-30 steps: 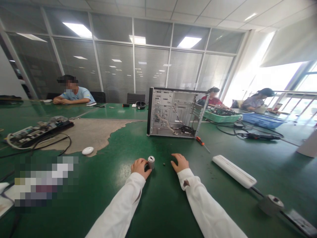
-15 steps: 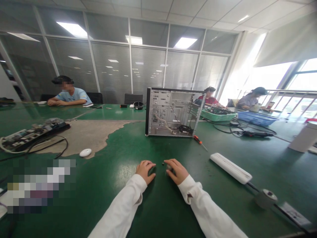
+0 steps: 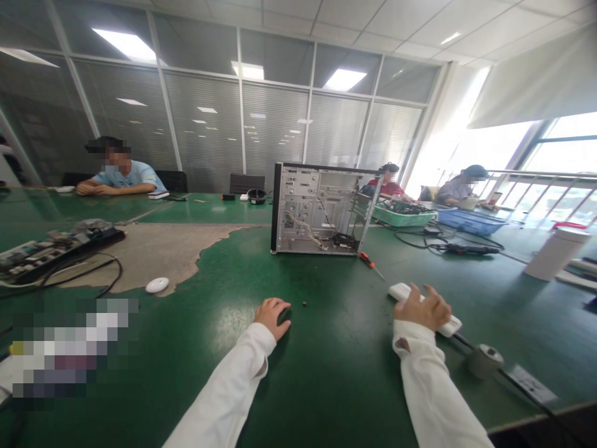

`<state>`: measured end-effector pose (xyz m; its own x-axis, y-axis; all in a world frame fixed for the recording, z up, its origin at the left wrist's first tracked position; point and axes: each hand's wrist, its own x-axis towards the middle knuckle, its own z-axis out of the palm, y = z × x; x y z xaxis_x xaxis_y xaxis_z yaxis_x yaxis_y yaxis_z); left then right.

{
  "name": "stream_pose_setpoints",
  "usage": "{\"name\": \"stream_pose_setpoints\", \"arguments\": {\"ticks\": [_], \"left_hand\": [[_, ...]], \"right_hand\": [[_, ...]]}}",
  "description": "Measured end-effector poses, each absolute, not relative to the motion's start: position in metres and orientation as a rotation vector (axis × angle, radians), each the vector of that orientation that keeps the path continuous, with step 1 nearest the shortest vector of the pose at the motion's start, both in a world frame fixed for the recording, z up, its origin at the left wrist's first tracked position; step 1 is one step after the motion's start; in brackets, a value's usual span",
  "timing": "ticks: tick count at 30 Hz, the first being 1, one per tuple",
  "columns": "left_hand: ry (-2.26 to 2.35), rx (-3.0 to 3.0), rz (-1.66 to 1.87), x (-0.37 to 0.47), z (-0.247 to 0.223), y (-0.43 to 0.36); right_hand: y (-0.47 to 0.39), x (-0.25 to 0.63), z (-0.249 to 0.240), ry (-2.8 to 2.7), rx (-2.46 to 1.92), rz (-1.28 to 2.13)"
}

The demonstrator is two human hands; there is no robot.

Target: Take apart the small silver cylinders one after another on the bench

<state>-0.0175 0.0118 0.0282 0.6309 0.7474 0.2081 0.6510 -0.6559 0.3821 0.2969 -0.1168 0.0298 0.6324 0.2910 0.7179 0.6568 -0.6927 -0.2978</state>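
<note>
My left hand rests on the green table, thumb and fingers apart, holding nothing. Just right of its fingertips lies a tiny dark piece. My right hand is over the white power strip, its fingers spread; whether it touches the strip is not clear. Beyond my hands stands an open computer case with loose cables inside. A screwdriver with an orange handle lies at the case's lower right corner.
A grey cylinder sits on the strip's cord. Green and blue baskets stand at the back right, near two people. Another person sits back left. A white round object and a cable-laden board are on the left.
My right hand has moved right, from beside the tiny dark piece to over the power strip, and its fingers have spread. My left hand has stayed nearly in place. The view has shifted slightly.
</note>
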Motion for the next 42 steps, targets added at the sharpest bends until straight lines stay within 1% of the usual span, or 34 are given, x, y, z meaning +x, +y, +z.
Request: {"name": "stream_pose_setpoints", "arguments": {"ticks": [3,7,10,15,27,29,31,38,40,42], "left_hand": [[1.128,2.582,0.527,-0.017,0.027,0.012],[1.116,2.585,0.54,-0.017,0.026,0.012],[1.116,2.592,0.54,-0.018,0.026,0.012],[1.126,2.584,0.507,-0.018,0.028,0.011],[1.147,2.563,0.505,-0.017,0.028,0.01],[1.138,2.568,0.519,-0.017,0.028,0.01],[1.131,2.571,0.529,-0.017,0.027,0.01],[1.131,2.568,0.514,-0.018,0.027,0.01],[1.13,2.569,0.523,-0.018,0.026,0.01],[1.13,2.569,0.53,-0.018,0.026,0.01]], "right_hand": [[-0.103,0.261,0.033,-1.2,-2.109,-0.809],[-0.076,0.207,0.022,-1.826,-1.736,-0.5],[-0.056,0.184,0.012,-2.095,-1.568,-0.328],[-0.033,0.183,0.005,-2.139,-1.464,-0.187],[-0.038,0.179,0.013,-2.174,-1.383,-0.122],[-0.037,0.186,0.015,-2.136,-1.43,-0.16],[-0.039,0.203,0.02,-1.974,-1.563,-0.249],[-0.079,0.302,0.04,-1.016,-2.067,-0.596],[-0.092,0.323,0.039,-0.876,-2.18,-0.609],[-0.1,0.333,0.037,-0.819,-2.307,-0.552]]}}
